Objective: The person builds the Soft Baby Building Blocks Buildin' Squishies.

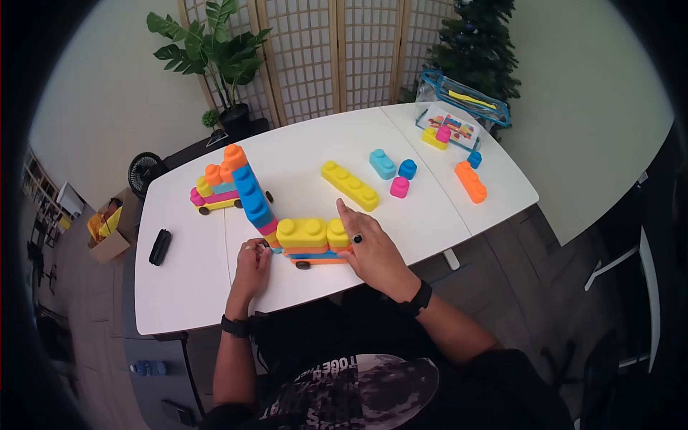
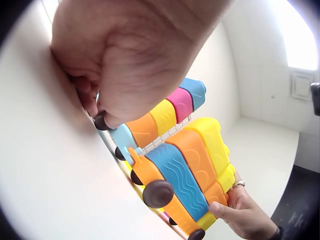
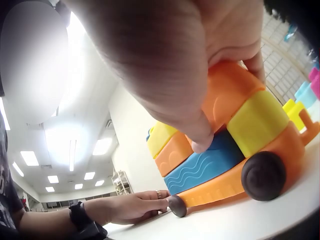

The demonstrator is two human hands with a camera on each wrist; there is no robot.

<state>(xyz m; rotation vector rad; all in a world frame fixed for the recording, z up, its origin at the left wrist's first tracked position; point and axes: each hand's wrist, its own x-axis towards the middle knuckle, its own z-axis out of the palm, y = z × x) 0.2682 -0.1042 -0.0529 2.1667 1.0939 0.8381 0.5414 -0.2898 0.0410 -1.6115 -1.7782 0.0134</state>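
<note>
In the head view, my left hand (image 1: pixel 251 269) is low at the foot of a tall stack (image 1: pixel 251 197) of orange, blue and pink blocks. The left wrist view shows its fingertips pinching the light blue wheeled base (image 2: pixel 120 136) by a dark wheel (image 2: pixel 101 121). My right hand (image 1: pixel 376 261) grips the right end of an orange wheeled car (image 3: pixel 215 189), which carries blue, orange and yellow blocks. Its thumb presses beside the blue block (image 3: pixel 205 167). The car and the stack's base stand end to end; whether they are joined I cannot tell.
Behind the stack is another block car (image 1: pixel 215 201). Further back lie a long yellow block (image 1: pixel 350 186), a light blue block (image 1: pixel 383 164), a pink block (image 1: pixel 400 188) and an orange block (image 1: pixel 471 182). A black case (image 1: pixel 160 247) lies left, a clear bag (image 1: pixel 466 97) back right.
</note>
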